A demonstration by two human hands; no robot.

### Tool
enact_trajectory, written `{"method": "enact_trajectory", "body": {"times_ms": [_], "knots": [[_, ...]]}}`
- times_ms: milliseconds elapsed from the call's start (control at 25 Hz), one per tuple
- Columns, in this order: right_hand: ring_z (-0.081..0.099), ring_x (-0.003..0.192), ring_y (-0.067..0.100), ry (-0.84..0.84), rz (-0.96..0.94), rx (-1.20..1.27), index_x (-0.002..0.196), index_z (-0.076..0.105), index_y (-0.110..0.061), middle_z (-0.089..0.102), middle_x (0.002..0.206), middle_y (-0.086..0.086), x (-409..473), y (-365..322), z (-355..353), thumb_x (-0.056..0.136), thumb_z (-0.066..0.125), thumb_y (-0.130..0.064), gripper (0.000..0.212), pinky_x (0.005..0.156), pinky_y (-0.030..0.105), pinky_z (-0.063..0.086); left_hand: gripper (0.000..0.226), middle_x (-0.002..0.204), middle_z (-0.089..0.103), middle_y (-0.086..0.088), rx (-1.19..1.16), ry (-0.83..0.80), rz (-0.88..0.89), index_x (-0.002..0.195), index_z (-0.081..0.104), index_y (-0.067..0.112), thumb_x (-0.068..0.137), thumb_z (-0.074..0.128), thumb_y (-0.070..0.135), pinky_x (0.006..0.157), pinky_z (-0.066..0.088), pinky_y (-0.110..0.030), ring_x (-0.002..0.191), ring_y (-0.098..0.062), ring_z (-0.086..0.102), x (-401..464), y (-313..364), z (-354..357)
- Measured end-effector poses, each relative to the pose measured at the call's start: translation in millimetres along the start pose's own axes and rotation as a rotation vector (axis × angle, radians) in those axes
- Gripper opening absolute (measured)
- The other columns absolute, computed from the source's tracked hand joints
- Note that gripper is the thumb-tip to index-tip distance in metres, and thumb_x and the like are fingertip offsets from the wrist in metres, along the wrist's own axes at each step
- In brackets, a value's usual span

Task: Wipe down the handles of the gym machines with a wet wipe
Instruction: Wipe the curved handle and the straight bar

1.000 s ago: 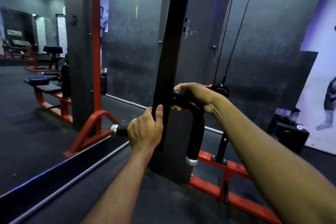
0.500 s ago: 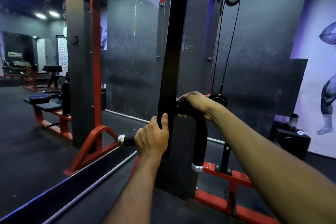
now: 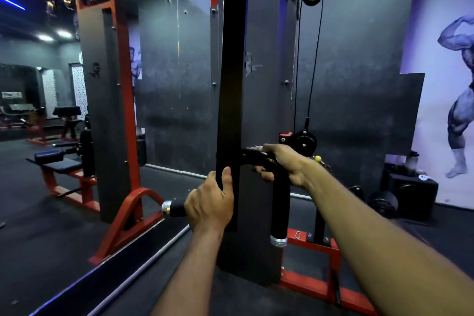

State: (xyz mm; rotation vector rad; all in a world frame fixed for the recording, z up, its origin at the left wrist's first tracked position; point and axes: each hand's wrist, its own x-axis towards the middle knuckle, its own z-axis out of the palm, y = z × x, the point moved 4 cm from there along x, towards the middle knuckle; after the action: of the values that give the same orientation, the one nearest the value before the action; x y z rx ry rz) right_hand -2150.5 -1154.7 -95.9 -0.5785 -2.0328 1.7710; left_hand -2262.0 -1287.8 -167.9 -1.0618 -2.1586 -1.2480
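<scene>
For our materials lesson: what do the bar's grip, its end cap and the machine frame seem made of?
Grip: matte black, likely rubber or foam; no shine.
End cap: bright silvery gleam, probably polished metal.
Frame: glossy red paint, likely over steel.

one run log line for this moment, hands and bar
left hand: grips left end of black bar | right hand: holds bar's upper bend | wipe: not visible | machine: red cable frame

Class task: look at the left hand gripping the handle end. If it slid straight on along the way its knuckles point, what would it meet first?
The left hand points toward the black upright, which its thumb already touches. Depth is uncertain.
</scene>
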Motion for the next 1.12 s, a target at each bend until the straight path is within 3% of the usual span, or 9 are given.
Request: {"method": "enact_trajectory", "body": {"times_ms": [200,400,520,600,680,840,1000,1120], "knots": [[0.060,0.071,0.029,-0.041,-0.042,-0.121,0.113,0.061,-0.003,0.070,0.101,0.029,10.8,-17.1,-3.1,0.104,0.041,-0.020,0.028,0.065,0.036,0.054,0.083,0.082,0.070,-0.008,-0.016,-0.026,-0.027,0.096,0.062,0.020,0.089,-0.003,0.072,0.080,0.050,-0.045,0.085,-0.034,0.067,4.1,-4.0,7.9],[0.066,0.078,0.034,-0.022,-0.066,-0.475,0.107,0.067,0.008,0.072,0.098,0.030,12.5,-45.0,12.9,0.107,0.045,-0.021,0.036,0.074,0.039,0.059,0.085,0.084,0.071,-0.008,0.019,-0.010,-0.021,0.101,0.062,0.020,0.087,-0.004,0.071,0.078,0.047,-0.041,0.086,-0.033,0.068,5.3,-7.2,5.7],[0.069,0.088,0.040,-0.026,-0.100,-0.362,0.105,0.067,0.003,0.070,0.105,0.032,16.5,-41.6,11.7,0.106,0.048,-0.018,0.028,0.080,0.043,0.059,0.085,0.085,0.072,-0.009,0.030,-0.006,-0.029,0.102,0.062,0.020,0.087,-0.005,0.071,0.078,0.050,-0.042,0.088,-0.035,0.068,5.3,-11.1,7.4],[0.069,0.085,0.038,-0.082,-0.094,-0.297,0.110,0.064,0.003,0.070,0.102,0.031,13.4,-37.3,8.9,0.107,0.046,-0.017,0.027,0.076,0.039,0.059,0.085,0.086,0.072,-0.009,0.018,-0.001,-0.031,0.102,0.061,0.021,0.086,-0.005,0.072,0.079,0.051,-0.044,0.088,-0.035,0.068,6.1,-10.7,4.5],[0.067,0.073,0.030,-0.104,-0.116,-0.205,0.108,0.061,-0.002,0.068,0.089,0.025,10.3,-28.5,6.7,0.108,0.044,-0.017,0.022,0.068,0.036,0.056,0.084,0.083,0.071,-0.008,0.006,-0.012,-0.024,0.099,0.061,0.022,0.087,-0.005,0.073,0.080,0.052,-0.045,0.086,-0.034,0.068,7.4,-10.5,4.0],[0.056,0.056,0.026,0.062,-0.202,0.104,0.091,0.061,-0.002,0.057,0.065,0.016,13.1,11.3,-8.1,0.102,0.040,-0.014,0.026,0.057,0.033,0.050,0.082,0.085,0.072,-0.008,-0.009,-0.007,-0.016,0.099,0.062,0.021,0.089,-0.002,0.071,0.080,0.049,-0.043,0.087,-0.035,0.068,7.2,-10.8,5.9],[0.064,0.066,0.025,0.140,-0.219,0.606,0.093,0.066,0.003,0.068,0.080,0.018,-8.5,77.1,-8.4,0.093,0.045,-0.018,0.029,0.069,0.033,0.050,0.085,0.089,0.073,-0.012,-0.010,0.011,-0.018,0.102,0.063,0.020,0.088,-0.003,0.071,0.079,0.048,-0.044,0.090,-0.038,0.068,8.0,-10.8,8.0],[0.068,0.073,0.026,0.175,-0.289,0.685,0.093,0.072,0.002,0.070,0.092,0.021,-13.3,87.6,-6.0,0.080,0.056,-0.019,0.029,0.079,0.036,0.053,0.083,0.086,0.073,-0.011,-0.006,0.009,-0.020,0.098,0.063,0.019,0.089,-0.001,0.070,0.077,0.046,-0.043,0.087,-0.038,0.068,7.8,-9.0,7.3]]}}
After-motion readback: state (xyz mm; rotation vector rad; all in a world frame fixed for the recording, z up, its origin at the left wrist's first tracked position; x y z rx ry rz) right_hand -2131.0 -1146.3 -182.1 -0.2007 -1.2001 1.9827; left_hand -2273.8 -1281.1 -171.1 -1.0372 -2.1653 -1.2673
